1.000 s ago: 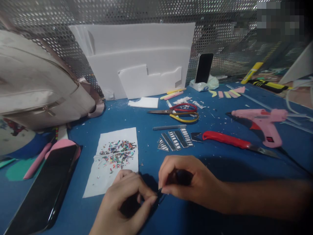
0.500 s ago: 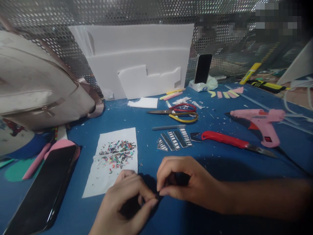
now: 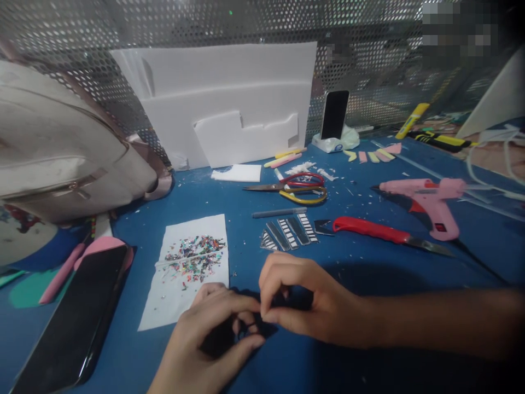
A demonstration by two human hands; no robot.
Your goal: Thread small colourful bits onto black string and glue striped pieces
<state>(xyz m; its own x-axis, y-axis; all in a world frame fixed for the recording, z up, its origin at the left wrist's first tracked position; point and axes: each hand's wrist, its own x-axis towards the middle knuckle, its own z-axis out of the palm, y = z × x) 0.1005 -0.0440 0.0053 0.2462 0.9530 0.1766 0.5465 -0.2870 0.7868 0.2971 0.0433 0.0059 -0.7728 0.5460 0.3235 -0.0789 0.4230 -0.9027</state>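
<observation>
My left hand (image 3: 213, 334) is in the lower middle, its thumb and index finger a little apart, with a small dark thing partly visible between them. To its right, my right hand (image 3: 303, 301) is pinched, thumb against fingertips, touching the left index fingertip; whatever it pinches is too small to make out. A white paper sheet (image 3: 174, 235) with colourful bits (image 3: 197, 254) lies behind my left hand. Beyond my right hand are black and white striped pieces (image 3: 287, 234), a clear stick (image 3: 279, 213) and a small dark piece (image 3: 324, 227).
Red-and-yellow-handled scissors (image 3: 266, 187), a red knife (image 3: 373, 227) and a pink glue gun (image 3: 438, 205) lie across the blue table (image 3: 184, 197). A black phone (image 3: 74, 317) lies left, near a pale backpack (image 3: 61, 142). White boards (image 3: 229, 68) stand behind; another phone (image 3: 334, 115) stands upright.
My left thumb has parted from its index finger, which has risen to the right fingertips. My right hand has shifted slightly left and up. The view has turned slightly right.
</observation>
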